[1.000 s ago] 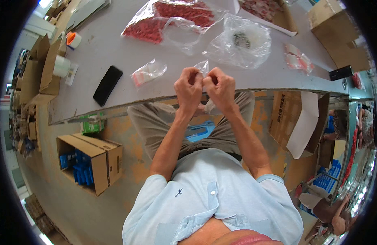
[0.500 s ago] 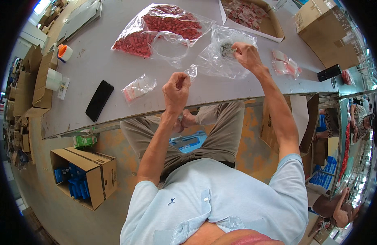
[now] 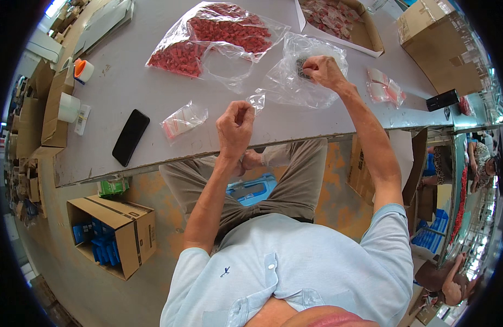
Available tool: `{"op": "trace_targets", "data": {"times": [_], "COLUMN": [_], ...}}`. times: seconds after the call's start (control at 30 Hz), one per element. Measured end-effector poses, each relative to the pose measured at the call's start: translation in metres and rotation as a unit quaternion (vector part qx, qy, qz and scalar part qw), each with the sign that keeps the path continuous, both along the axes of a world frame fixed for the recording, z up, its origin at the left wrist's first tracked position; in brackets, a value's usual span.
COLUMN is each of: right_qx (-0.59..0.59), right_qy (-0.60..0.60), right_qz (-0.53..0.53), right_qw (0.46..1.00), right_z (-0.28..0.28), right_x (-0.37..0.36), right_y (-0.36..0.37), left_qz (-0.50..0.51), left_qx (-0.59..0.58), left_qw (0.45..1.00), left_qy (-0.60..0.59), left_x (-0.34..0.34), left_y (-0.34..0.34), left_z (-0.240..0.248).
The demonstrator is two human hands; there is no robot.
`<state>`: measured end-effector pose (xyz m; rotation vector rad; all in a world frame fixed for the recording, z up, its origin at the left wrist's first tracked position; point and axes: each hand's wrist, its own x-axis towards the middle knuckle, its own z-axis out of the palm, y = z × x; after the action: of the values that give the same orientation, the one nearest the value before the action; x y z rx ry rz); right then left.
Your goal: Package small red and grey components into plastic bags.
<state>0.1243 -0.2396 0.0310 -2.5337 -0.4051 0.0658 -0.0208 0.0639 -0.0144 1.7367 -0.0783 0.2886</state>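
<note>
Above the table's near edge, my left hand (image 3: pixel 234 128) is closed, pinching a small clear plastic bag (image 3: pixel 257 101) that sticks up past its fingertips. My right hand (image 3: pixel 324 72) reaches over an opened clear bag (image 3: pixel 314 97), its fingers pressed together at a small heap of dark grey metal-looking pieces (image 3: pixel 302 66) in it. Whatever the right fingertips hold is too small to make out. Behind the left hand lies a large clear bag (image 3: pixel 213 76) with many small red parts (image 3: pixel 224 30).
A pack of small clear bags (image 3: pixel 180 122) and a black phone (image 3: pixel 130 137) lie left. To the right are more small packets (image 3: pixel 385 87), a black object (image 3: pixel 442 100) and a cardboard box (image 3: pixel 439 49). A shallow carton (image 3: pixel 366 46) of filled red packets stands at the back.
My right hand has shifted slightly left over the grey pieces, its fingers bunched at them. The left hand stays nearly in place with the small bag, a little lower in the picture.
</note>
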Motion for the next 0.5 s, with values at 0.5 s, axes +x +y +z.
{"op": "trace_targets", "data": {"times": [0.5], "right_qx": [0.317], "right_qy": [0.103], "right_qz": [-0.078], "right_qw": [0.939], "right_z": [0.002], "right_x": [-0.011], "right_y": [-0.018], "left_qz": [0.045], "left_qx": [0.001], "left_qw": [0.999], "left_qy": [0.013], "left_x": [0.000], "left_y": [-0.003], "left_z": [-0.001]}}
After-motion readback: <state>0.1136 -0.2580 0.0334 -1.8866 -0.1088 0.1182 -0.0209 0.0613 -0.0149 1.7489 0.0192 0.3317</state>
